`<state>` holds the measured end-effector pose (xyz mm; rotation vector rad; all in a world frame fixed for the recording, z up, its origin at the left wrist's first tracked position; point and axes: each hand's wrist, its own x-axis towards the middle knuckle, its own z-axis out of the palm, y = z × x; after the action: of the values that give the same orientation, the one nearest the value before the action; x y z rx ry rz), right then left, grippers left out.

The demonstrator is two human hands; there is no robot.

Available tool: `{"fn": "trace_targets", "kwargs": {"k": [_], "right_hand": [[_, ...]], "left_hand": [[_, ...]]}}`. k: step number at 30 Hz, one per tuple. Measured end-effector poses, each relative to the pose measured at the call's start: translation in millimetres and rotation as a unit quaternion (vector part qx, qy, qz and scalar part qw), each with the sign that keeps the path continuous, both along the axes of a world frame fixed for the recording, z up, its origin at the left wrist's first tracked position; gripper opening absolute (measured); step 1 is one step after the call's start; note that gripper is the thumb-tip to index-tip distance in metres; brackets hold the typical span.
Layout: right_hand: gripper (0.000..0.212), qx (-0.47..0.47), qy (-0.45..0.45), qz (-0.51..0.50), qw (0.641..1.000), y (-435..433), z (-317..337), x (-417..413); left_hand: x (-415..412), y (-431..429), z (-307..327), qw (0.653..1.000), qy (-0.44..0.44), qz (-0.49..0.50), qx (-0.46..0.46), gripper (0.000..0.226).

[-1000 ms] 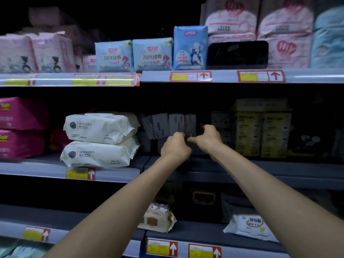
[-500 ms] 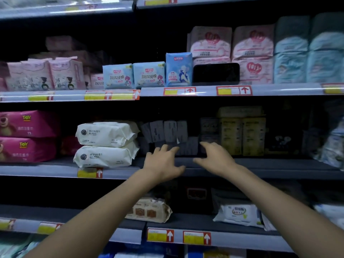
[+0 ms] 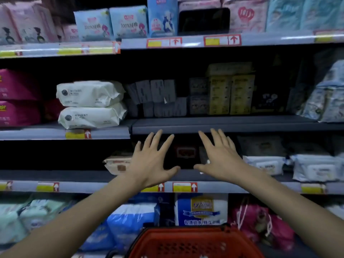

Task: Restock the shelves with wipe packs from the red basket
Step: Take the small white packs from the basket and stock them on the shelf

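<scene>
Both hands up in front of the shelving, empty; left hand (image 3: 151, 162) has fingers straight and splayed, palm facing away, gripping nothing; right hand (image 3: 222, 159) the same, thumb pointing inward; the thumbs are near each other but apart. In this view the fingertips overlap the front edge of the middle shelf (image 3: 232, 125); can't tell if they touch it.

Red basket (image 3: 193, 243) sits at the bottom of the view, below and between the forearms, in front of the lowest stock; only its mesh wall and rim show, contents not visible.

Middle shelf, left to right: pink packs (image 3: 16, 97); two white wipe packs (image 3: 89, 94) stacked flat one on the other; grey packs (image 3: 158, 90) upright in two rows, well back from the edge; yellow boxes (image 3: 232, 94) upright beside them.

Lower shelf (image 3: 55, 175): beige wipe pack (image 3: 116, 164) just left of the left hand, partly hidden by it; dark pack (image 3: 186, 151) seen between the hands, too dim to read; white flat packs (image 3: 266, 164) right of the right wrist.

Top shelf (image 3: 270, 39): light blue packs (image 3: 128, 23) upright; black screen (image 3: 203, 20) propped beside them.

Red-framed price tags (image 3: 184, 187) run along the shelf fronts; print blurred.
</scene>
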<state>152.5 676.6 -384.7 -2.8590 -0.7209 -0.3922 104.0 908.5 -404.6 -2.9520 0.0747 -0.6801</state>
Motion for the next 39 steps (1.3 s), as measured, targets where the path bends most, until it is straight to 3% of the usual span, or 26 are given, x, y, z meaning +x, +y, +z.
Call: {"fn": "trace_targets", "kwargs": {"k": [9, 14, 19, 24, 27, 31, 39], "right_hand": [[0.100, -0.028, 0.109, 0.053, 0.992, -28.9, -129.7, -32.1], [0.097, -0.090, 0.192, 0.081, 0.974, -48.1, -221.2, -38.1], [0.082, -0.182, 0.277, 0.099, 0.939, -66.0, -291.3, -45.8], [0.062, -0.293, 0.358, 0.135, 0.876, -78.9, -341.1, -58.6], [0.052, -0.323, 0.390, 0.136, 0.851, -88.9, -359.7, -65.2], [0.050, -0.332, 0.395, 0.135, 0.846, -94.4, -367.4, -66.5], [0.043, -0.338, 0.376, 0.154, 0.849, -90.2, -366.2, -68.4]], "left_hand": [[-28.8, -19.3, -134.8, 0.996, 0.050, -0.066, -0.032, 0.097], [-34.3, -26.3, -222.2, 0.988, 0.116, -0.098, -0.011, 0.095], [-40.5, -39.0, -297.2, 0.960, 0.250, -0.122, 0.042, 0.095], [-36.8, -52.9, -361.6, 0.928, 0.352, -0.110, 0.059, 0.107], [-30.0, -68.6, -382.7, 0.899, 0.434, -0.051, -0.023, 0.128], [-10.2, -83.2, -410.6, 0.853, 0.494, 0.036, -0.165, 0.132], [17.5, -95.5, -437.0, 0.816, 0.483, 0.101, -0.302, 0.119]]}}
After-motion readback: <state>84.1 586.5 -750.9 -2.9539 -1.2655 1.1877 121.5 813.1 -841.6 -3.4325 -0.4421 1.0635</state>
